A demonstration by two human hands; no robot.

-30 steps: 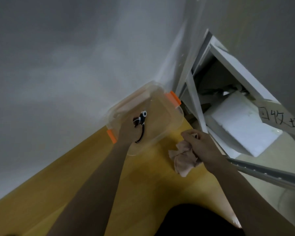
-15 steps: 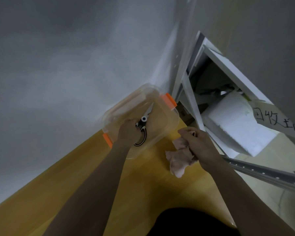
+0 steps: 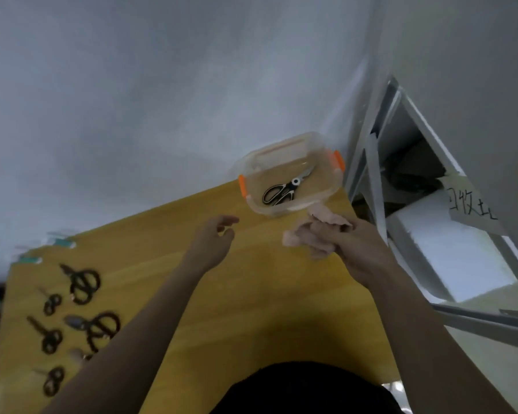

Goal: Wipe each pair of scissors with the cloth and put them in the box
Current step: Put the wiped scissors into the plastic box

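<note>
Yellow table point(image 3: 251, 294) — one scissors point(image 3: 284, 189) boxed point(image 3: 326, 150), five loose point(image 3: 81, 282); left hand point(image 3: 213, 243) spread, right hand point(image 3: 362, 249) pinching cloth point(image 3: 320, 231).

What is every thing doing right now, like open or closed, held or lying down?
Clear box: open, no lid on, standing on the table.
Black-and-white scissors: lying flat inside the box, blades closed.
Cloth: bunched up, held in the right hand.
Right hand: closed around the cloth.
Left hand: empty, fingers loosely curled, above the table.
Dark scissors: several lying on the table's left side, blurred.
</note>
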